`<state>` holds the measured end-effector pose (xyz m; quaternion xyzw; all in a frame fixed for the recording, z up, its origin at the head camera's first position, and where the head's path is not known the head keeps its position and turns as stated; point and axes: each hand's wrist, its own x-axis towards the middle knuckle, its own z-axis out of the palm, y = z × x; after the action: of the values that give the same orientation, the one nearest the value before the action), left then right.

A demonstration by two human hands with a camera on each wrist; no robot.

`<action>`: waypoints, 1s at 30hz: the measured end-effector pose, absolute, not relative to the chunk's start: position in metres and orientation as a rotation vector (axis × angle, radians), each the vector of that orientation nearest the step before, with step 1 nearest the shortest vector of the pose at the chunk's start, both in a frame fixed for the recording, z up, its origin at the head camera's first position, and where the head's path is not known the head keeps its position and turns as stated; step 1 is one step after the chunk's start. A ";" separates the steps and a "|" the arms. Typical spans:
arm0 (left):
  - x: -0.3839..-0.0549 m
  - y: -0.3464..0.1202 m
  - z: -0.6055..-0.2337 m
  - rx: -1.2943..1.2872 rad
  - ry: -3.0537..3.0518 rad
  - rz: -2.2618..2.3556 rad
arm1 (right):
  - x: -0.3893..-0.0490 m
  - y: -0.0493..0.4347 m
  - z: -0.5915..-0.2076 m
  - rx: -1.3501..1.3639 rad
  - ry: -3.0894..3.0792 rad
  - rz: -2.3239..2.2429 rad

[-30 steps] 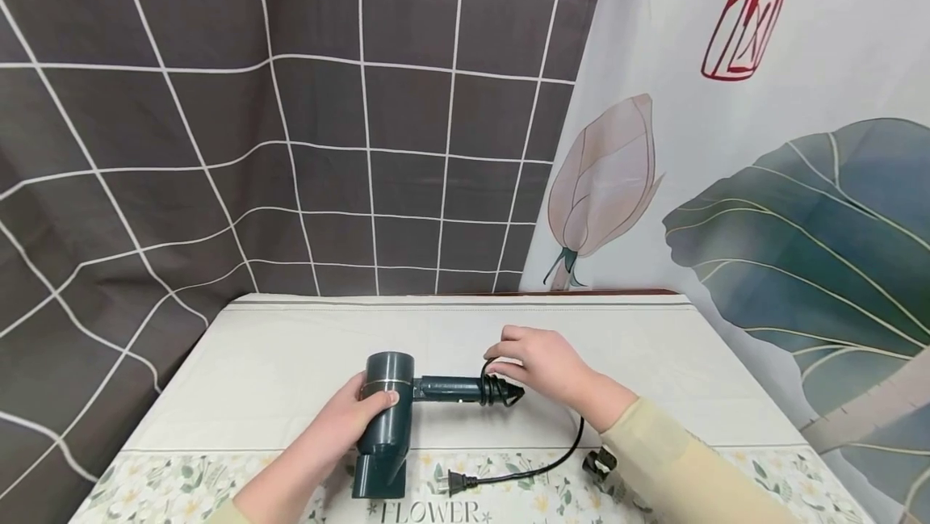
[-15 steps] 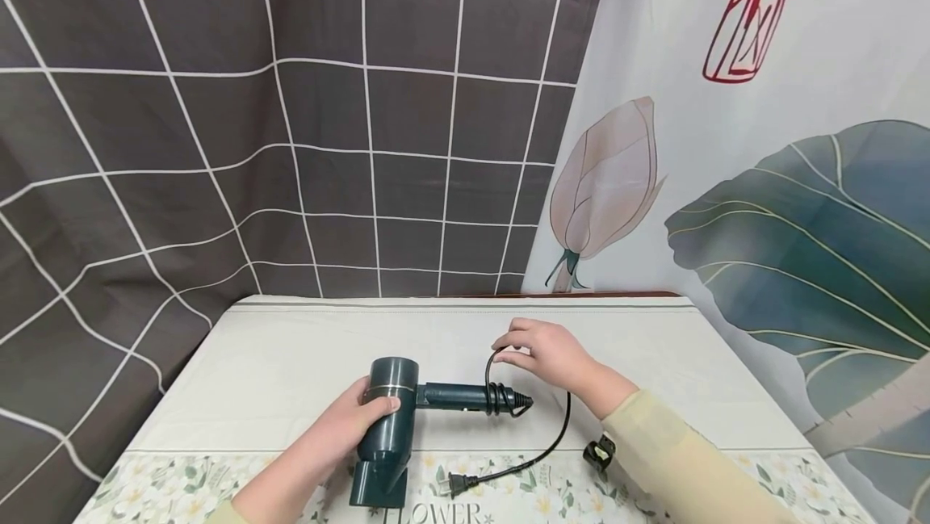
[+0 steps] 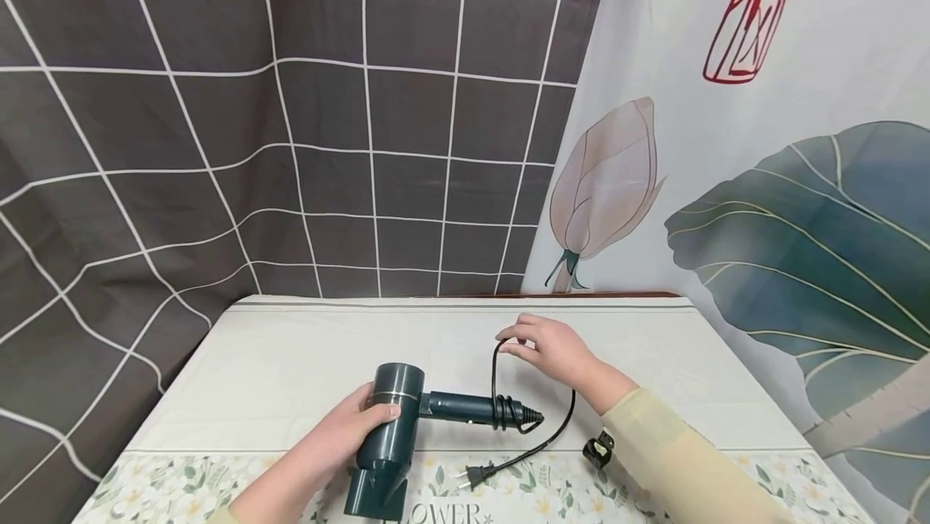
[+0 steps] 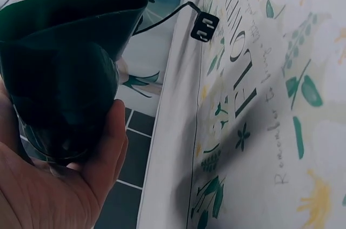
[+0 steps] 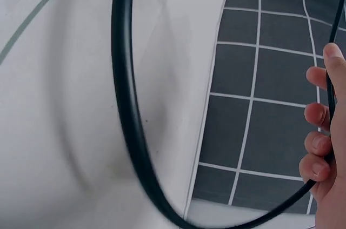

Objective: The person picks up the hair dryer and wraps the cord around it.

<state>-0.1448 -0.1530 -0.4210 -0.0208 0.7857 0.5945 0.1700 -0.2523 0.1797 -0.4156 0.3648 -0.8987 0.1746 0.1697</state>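
The right hand [image 3: 552, 352] is up past the tip of the hair dryer [image 3: 392, 431], on its far right side, with the black cord [image 5: 124, 67] held in its curled fingers and running from there back down to the coils [image 3: 504, 412] on the handle [image 3: 461, 408]. That handle lies crosswise, its tapered end pointing right and a touch toward the person, so the right hand is the nearer one to the coils. The left hand [image 3: 358, 417] has its fingers and thumb round the barrel, holding the hair dryer over the table [image 3: 312, 354]. It's a glossy dark teal thing with a thin pale ring and a broad nozzle [image 3: 375, 498] nearest the person. The plug [image 3: 477, 475] is to the nozzle's right, prongs facing it
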 end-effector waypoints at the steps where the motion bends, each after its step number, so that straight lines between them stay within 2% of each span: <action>1: -0.145 -0.153 -0.421 -0.051 2.222 1.695 | -0.253 0.180 -0.417 1.030 -2.560 0.505; 12: -0.145 -0.152 -0.423 -0.021 2.140 1.785 | -0.253 0.179 -0.425 0.968 -2.614 0.602; 18: -0.143 -0.148 -0.418 -0.033 2.098 1.869 | -0.253 0.175 -0.434 1.036 -2.579 0.593; 21: -0.142 -0.145 -0.416 -0.037 2.092 1.914 | -0.249 0.172 -0.437 1.080 -2.545 0.583; 27: -0.142 -0.142 -0.414 -0.068 2.062 2.007 | -0.234 0.165 -0.445 0.937 -2.633 0.605; 30: -0.142 -0.141 -0.414 -0.098 2.058 2.035 | -0.230 0.162 -0.448 1.024 -2.606 0.536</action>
<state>-0.1417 -0.1414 -0.4143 -0.0336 0.7054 0.6974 0.1225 -0.2299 0.1619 -0.4483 0.3554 -0.9045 0.1859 0.1451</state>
